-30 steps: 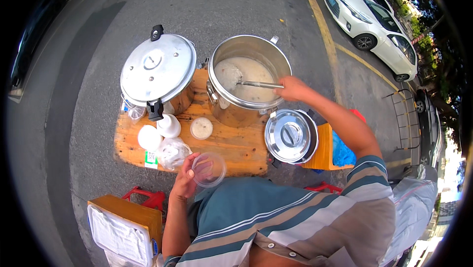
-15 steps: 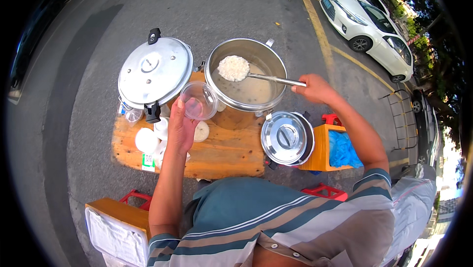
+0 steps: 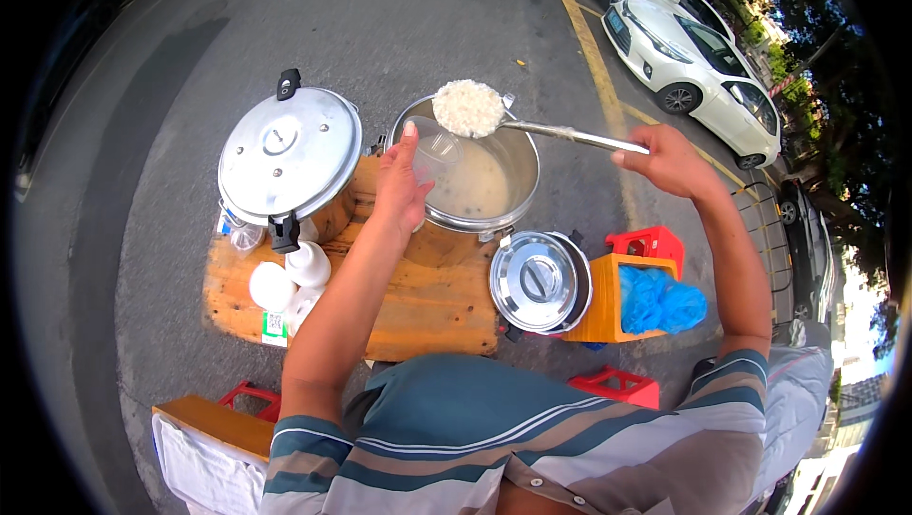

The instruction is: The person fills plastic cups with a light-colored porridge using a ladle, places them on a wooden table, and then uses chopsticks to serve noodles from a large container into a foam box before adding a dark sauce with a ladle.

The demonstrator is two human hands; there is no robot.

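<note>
Right-hand grip (image 3: pixel 673 162), closed round the handle of one metal ladle (image 3: pixel 560 131) heaped with white grainy food (image 3: pixel 469 108), raised above an open steel pot (image 3: pixel 524 163) on the wooden tabletop (image 3: pixel 427 315); left-hand grip (image 3: pixel 402 187), clamped on one clear plastic cup (image 3: pixel 438 150) near the ladle's bowl.

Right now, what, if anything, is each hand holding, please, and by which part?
The right hand grips the ladle by its handle end; the left hand holds the clear cup by its left side.

Bright daylight here! Glare gleams off the big lid (image 3: pixel 306 162) left of the hands (image 3: pixel 399 187) (image 3: pixel 670 162), background (image 3: pixel 828 477) blazing white far right, edges bending into black.
</note>
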